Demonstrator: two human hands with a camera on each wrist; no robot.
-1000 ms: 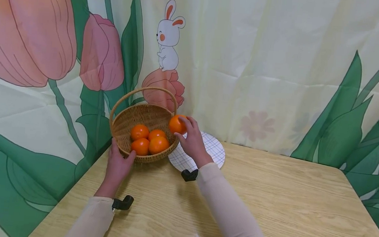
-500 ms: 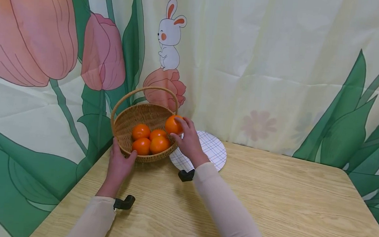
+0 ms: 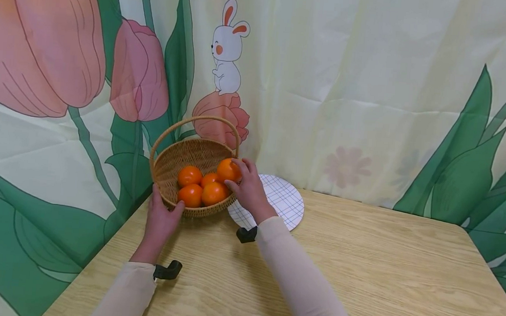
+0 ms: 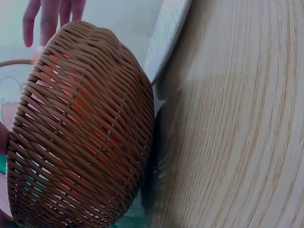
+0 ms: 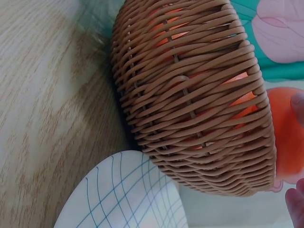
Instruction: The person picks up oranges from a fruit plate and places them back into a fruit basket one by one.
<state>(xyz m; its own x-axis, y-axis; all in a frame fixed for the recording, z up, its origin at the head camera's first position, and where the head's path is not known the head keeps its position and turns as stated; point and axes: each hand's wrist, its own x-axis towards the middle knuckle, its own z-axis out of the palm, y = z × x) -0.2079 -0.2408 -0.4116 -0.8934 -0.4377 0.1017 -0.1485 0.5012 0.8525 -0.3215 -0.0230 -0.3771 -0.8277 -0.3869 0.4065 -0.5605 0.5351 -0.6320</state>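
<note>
A brown wicker basket (image 3: pixel 171 159) with an arched handle stands at the back left of the table, several oranges (image 3: pixel 190 195) inside it. My left hand (image 3: pixel 160 226) grips its front left rim, thumb over the edge. At the right rim, my right hand (image 3: pixel 252 191) holds another orange (image 3: pixel 227 169) just inside the basket, close above the others. In the right wrist view that orange (image 5: pixel 287 135) shows past the rim, a fingertip (image 5: pixel 299 105) on it. The left wrist view shows mostly the basket's woven side (image 4: pixel 90 128), with the right hand's fingers (image 4: pixel 50 19) beyond it.
A round white plate (image 3: pixel 282 201) with a blue grid pattern lies right of the basket, partly behind my right hand. The wooden table (image 3: pixel 373 269) stretches to the right. Behind it hangs a curtain (image 3: pixel 311 83) printed with tulips and a rabbit.
My right hand has moved left and slightly down, bringing its orange from beside the right rim into the basket over the others. The left hand keeps its grip on the rim.
</note>
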